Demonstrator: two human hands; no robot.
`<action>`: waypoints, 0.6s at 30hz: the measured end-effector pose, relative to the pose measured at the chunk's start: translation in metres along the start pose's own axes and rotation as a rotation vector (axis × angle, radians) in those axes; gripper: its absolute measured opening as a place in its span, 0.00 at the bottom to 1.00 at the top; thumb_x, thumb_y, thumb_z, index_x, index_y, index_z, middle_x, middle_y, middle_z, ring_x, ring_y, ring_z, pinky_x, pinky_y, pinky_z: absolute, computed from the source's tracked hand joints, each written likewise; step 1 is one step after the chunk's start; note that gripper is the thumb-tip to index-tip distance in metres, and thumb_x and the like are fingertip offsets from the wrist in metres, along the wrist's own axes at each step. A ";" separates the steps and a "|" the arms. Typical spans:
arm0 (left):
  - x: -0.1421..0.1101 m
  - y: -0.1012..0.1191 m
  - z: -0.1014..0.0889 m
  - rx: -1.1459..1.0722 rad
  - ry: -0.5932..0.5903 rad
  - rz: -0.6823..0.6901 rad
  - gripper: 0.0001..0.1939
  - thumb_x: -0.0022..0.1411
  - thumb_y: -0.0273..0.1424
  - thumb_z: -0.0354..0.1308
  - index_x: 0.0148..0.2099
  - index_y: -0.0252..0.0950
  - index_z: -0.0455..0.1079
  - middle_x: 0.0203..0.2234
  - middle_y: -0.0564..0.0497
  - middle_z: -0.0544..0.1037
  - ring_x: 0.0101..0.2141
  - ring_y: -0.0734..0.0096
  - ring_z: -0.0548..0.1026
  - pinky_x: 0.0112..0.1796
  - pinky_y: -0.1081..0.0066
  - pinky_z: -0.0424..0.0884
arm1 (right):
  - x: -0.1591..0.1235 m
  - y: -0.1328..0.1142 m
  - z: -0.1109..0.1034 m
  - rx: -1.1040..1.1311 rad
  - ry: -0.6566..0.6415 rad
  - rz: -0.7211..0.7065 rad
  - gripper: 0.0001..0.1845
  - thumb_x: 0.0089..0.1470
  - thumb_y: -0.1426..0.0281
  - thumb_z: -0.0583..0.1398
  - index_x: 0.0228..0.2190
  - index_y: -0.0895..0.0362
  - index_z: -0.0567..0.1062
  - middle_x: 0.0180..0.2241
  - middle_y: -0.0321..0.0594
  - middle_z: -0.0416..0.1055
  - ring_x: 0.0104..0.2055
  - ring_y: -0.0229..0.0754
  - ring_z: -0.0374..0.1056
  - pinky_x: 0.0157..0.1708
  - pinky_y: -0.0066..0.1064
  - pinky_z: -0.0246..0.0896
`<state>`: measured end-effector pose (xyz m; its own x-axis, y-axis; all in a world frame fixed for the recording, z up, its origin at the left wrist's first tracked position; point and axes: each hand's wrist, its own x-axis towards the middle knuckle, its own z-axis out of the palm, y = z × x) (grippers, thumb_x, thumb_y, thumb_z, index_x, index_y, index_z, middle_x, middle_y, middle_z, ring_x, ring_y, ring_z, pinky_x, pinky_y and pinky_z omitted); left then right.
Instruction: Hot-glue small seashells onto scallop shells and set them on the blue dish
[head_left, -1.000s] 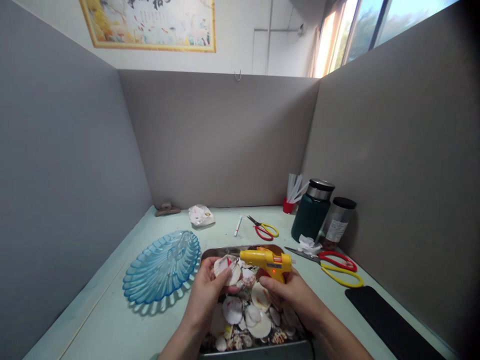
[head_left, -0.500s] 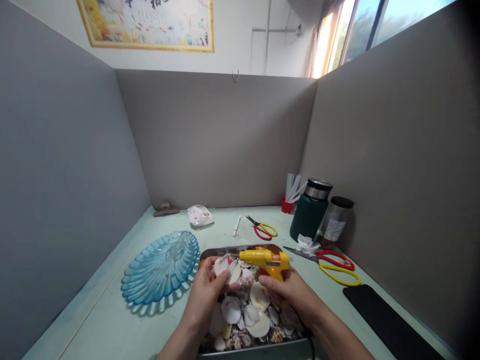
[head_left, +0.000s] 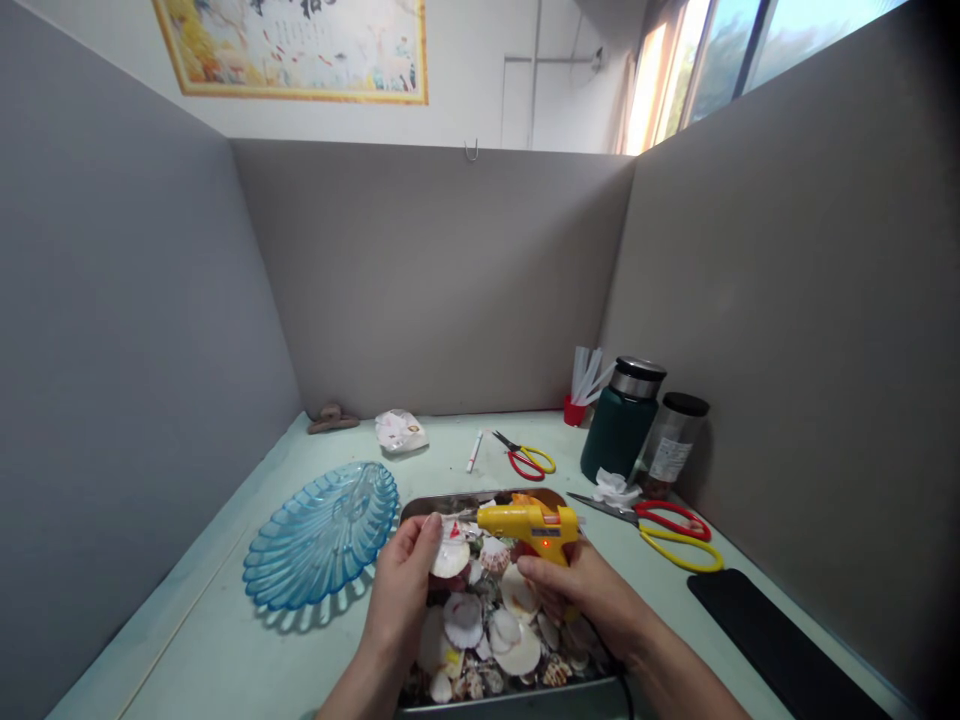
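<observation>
Pinched between the thumb and fingers of my left hand (head_left: pixel 405 575) is a pale scallop shell (head_left: pixel 450 556) with a small red mark near its top. My right hand (head_left: pixel 581 580) grips a yellow hot glue gun (head_left: pixel 529 522) by its handle, and a small red light glows on its body. The gun's nozzle points left and sits at the shell's upper edge; whether it touches cannot be made out. Below both hands is a metal tray (head_left: pixel 510 703) full of loose shells (head_left: pixel 517 650).
A blue shell-shaped dish (head_left: pixel 322 540) lies on the left. Small scissors (head_left: pixel 529 460), a white stick (head_left: pixel 474 452) and a crumpled packet (head_left: pixel 401 432) are behind the tray. Right stand a green flask (head_left: pixel 621 425), a jar (head_left: pixel 673 445), larger scissors (head_left: pixel 660 525) and a black slab (head_left: pixel 780 640).
My left fingers have shifted their hold on the shell, with the thumb now up at its left edge, and the shell has turned and dropped slightly. The glue gun stays almost still.
</observation>
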<state>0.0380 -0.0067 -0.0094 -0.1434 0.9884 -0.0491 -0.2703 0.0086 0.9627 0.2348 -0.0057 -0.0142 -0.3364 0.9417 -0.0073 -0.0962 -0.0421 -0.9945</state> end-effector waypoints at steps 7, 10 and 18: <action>0.001 0.001 -0.001 -0.032 0.006 -0.006 0.21 0.50 0.42 0.64 0.40 0.32 0.71 0.27 0.50 0.76 0.26 0.71 0.73 0.23 0.74 0.73 | 0.001 0.001 0.000 -0.041 0.065 0.029 0.17 0.43 0.60 0.67 0.28 0.60 0.70 0.18 0.29 0.60 0.17 0.29 0.51 0.16 0.22 0.47; 0.002 0.001 -0.001 -0.021 -0.017 0.000 0.20 0.50 0.41 0.64 0.41 0.32 0.71 0.28 0.50 0.76 0.26 0.71 0.73 0.23 0.74 0.73 | 0.001 0.002 -0.002 -0.033 0.051 0.028 0.16 0.45 0.60 0.66 0.28 0.59 0.70 0.17 0.29 0.59 0.16 0.29 0.51 0.16 0.23 0.47; 0.002 -0.001 -0.003 0.115 -0.033 0.031 0.22 0.53 0.44 0.60 0.42 0.31 0.70 0.20 0.54 0.73 0.16 0.78 0.68 0.11 0.83 0.56 | 0.002 0.005 -0.001 -0.068 0.072 0.021 0.17 0.44 0.60 0.66 0.28 0.60 0.70 0.16 0.28 0.58 0.15 0.28 0.50 0.14 0.22 0.47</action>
<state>0.0351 -0.0055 -0.0108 -0.1180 0.9929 -0.0122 -0.1552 -0.0063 0.9879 0.2348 -0.0037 -0.0192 -0.2688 0.9626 -0.0331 -0.0252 -0.0413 -0.9988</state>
